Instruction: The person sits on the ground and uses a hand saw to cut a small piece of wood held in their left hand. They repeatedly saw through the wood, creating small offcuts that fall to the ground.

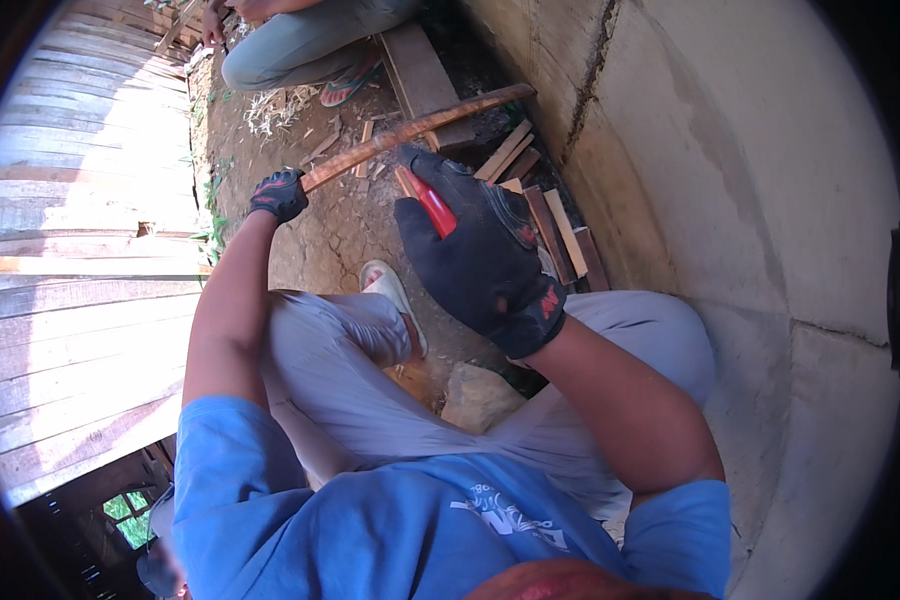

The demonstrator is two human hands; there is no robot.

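Observation:
My left hand (280, 195), in a dark glove, is closed round the near end of a long, slightly curved wooden strip (420, 125). The strip slants up to the right, away from me. My right hand (475, 250), in a black glove, is closed on a glossy red object (434, 207), perhaps a tool handle. Next to the red piece a small tan, wood-like bit shows between thumb and fingers. The rest of what this hand holds is hidden by the glove. My right fingertips lie close to the strip; whether they touch it I cannot tell.
Several cut wood pieces (560, 235) lie along the wall (750, 180) at the right. A plank (410, 70) lies farther ahead, near another person's bent leg (300, 50). Shavings (275, 110) litter the dirt. A stone (478, 397) sits between my legs; board siding (80, 340) stands left.

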